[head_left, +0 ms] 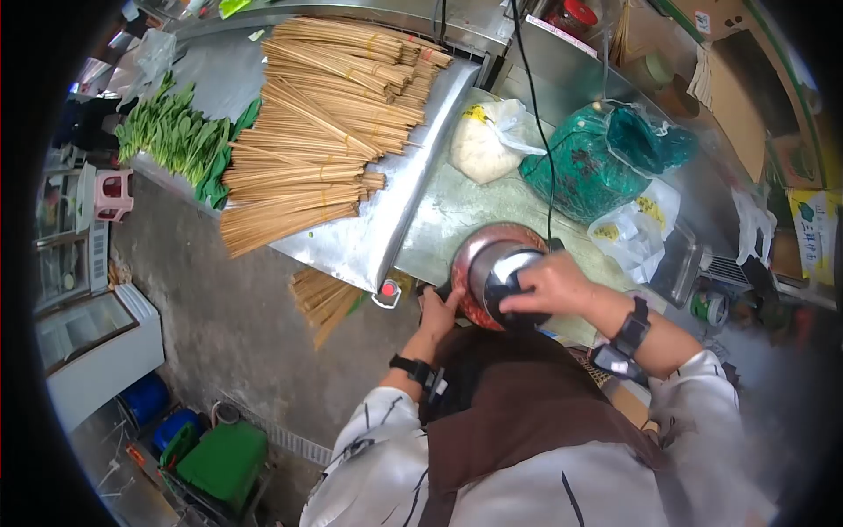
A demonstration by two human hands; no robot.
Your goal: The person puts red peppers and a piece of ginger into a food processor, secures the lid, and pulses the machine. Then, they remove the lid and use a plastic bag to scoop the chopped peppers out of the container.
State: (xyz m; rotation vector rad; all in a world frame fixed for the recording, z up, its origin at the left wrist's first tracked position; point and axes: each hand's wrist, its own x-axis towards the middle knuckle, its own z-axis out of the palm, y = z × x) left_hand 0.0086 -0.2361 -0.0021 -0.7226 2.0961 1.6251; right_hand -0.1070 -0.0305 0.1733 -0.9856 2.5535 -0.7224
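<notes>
In front of my body, a round, reddish-brown pot (463, 297) stands at the counter's near edge. My left hand (435, 309) is closed at its left side, the thumb lying against the rim. Over the pot, my right hand (553, 285) is closed on a round, dark metal bowl (502, 279) with a shiny rim, tilted so that it covers the pot's right part. What lies inside either vessel is hidden. A black cord (542, 140) hangs down just behind the right hand.
Bundles of wooden skewers (325, 132) lie on the steel counter (399, 180), with green leafy vegetables (180, 136) beyond at left. A white bag (487, 140), a green bag (588, 162) and a clear bag (637, 233) sit behind the pot. A green bin (224, 465) stands lower left.
</notes>
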